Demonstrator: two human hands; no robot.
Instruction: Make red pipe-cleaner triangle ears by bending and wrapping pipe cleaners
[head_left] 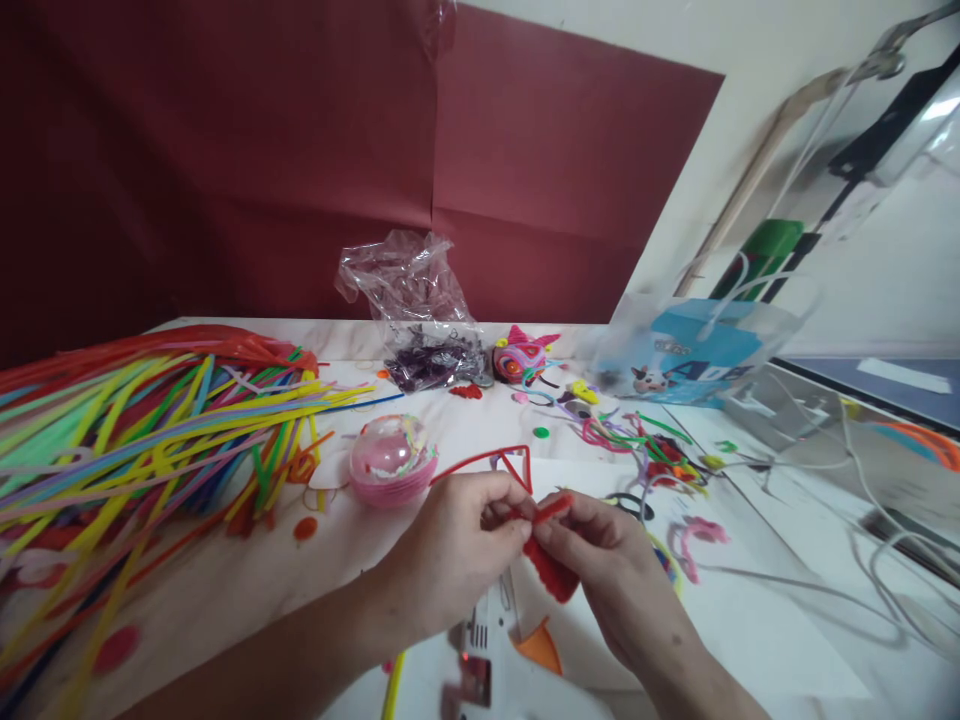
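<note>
Nearest the camera, a white glue gun lay on the pale table, with an orange scrap just beside it. Above these, the left hand and the right hand met at the fingertips, both closed in a pinch on a red pipe cleaner. The left thumb and fingers gripped the thin red stem, which ran up and back into a bent triangular loop behind the left hand. The right hand clasped a thicker, fuzzy red part of the same piece, which showed between its thumb and palm.

Just beyond the left hand sat a pink, clear-topped capsule ball. To the left, a broad sheaf of coloured pipe cleaners spread across the table: yellow, green, purple and red. To the right of the hands lay a scatter of short bent scraps in green, pink and red, and white cables trailed further right.

Further back stood a small pink crafted figure beside a crumpled clear plastic bag holding dark purple pieces. A translucent carrier bag with blue print stood at the table's far right, and a dark red backdrop rose behind all of it
</note>
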